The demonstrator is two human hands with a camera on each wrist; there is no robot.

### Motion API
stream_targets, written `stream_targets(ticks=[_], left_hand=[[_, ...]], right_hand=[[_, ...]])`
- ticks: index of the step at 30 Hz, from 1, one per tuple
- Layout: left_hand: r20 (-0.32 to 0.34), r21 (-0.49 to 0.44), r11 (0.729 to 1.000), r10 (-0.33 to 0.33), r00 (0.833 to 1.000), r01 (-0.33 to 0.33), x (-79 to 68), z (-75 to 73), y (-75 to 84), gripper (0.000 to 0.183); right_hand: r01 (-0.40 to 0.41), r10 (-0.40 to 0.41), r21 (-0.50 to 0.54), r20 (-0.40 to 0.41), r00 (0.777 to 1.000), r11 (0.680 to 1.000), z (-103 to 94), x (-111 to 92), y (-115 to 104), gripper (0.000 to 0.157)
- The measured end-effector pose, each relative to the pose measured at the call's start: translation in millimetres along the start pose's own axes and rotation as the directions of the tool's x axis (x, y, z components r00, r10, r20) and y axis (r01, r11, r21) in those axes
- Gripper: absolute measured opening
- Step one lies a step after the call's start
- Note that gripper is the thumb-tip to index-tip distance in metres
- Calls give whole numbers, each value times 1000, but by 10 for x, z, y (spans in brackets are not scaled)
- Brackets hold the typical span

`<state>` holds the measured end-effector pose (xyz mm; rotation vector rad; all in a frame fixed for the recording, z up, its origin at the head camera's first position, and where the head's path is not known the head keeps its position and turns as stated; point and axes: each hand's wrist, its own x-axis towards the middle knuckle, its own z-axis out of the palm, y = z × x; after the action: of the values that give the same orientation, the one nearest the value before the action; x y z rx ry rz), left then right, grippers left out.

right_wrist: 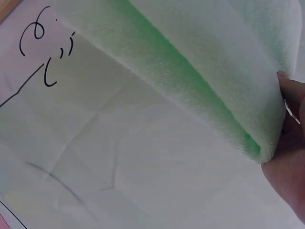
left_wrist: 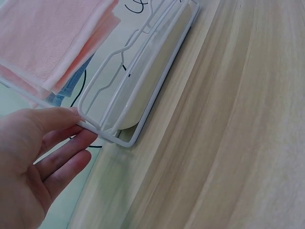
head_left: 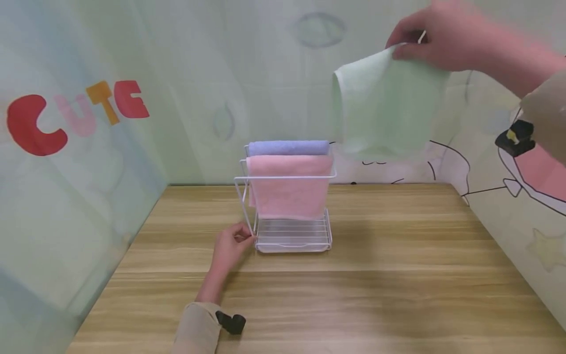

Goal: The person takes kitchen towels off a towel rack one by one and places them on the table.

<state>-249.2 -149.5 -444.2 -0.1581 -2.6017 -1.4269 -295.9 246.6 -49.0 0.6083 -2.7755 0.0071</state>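
Green towel (head_left: 384,105), folded, aloft to the right of the white rack (head_left: 294,244), top clamped between thumb and fingers of the right hand (head_left: 444,39). Rack, toward the tabletop's (head_left: 442,236) back edge, bearing pink towel (head_left: 289,196) and blue towel (head_left: 288,147); left hand (head_left: 230,246) pinching its lower left wire.

- Left hand (head_left: 229,248): bare from the fingers past the wrist.
- Left sleeve (head_left: 197,327): beige cloth, cuff well behind the fingers.
- Left unit (head_left: 232,323): small, black, angular, beside that cuff.
- Right hand (head_left: 444,42): likewise bare.
- Right sleeve (head_left: 548,110): beige cloth, well behind the fingers.
- Right unit (head_left: 522,138): black, angular, yellowish patch.
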Motion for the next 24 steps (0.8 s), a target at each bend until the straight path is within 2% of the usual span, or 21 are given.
stream_targets(ticks=[3, 9, 13, 17, 21, 24], left_hand=[[-7, -2, 1000, 5, 1000, -5, -1, -12, -12, 12], [-13, 4, 1000, -7, 1000, 7, 4, -19, -38, 12], [35, 5, 1000, 5, 999, -5, 83, -44, -29, 12], [104, -8, 998, 63, 993, -63, 193, -77, 1, 14], [153, -3, 993, 119, 981, -120, 265, -90, 25, 15], [167, 5, 990, 138, 976, -141, 294, -90, 33, 15]], right_hand=[[12, -12, 18, 22, 1000, 1000, 153, -3, 81, 26], [59, -68, 132, 60, 996, 989, 607, -52, 162, 21], [74, -90, 185, 80, 993, 980, 939, -114, 224, 17], [69, -97, 236, 110, 989, 969, 1309, -195, 280, 15], [33, -83, 305, 152, 985, 952, 1634, -282, 327, 17], [9, -65, 346, 150, 987, 938, 1846, -367, 365, 18]])
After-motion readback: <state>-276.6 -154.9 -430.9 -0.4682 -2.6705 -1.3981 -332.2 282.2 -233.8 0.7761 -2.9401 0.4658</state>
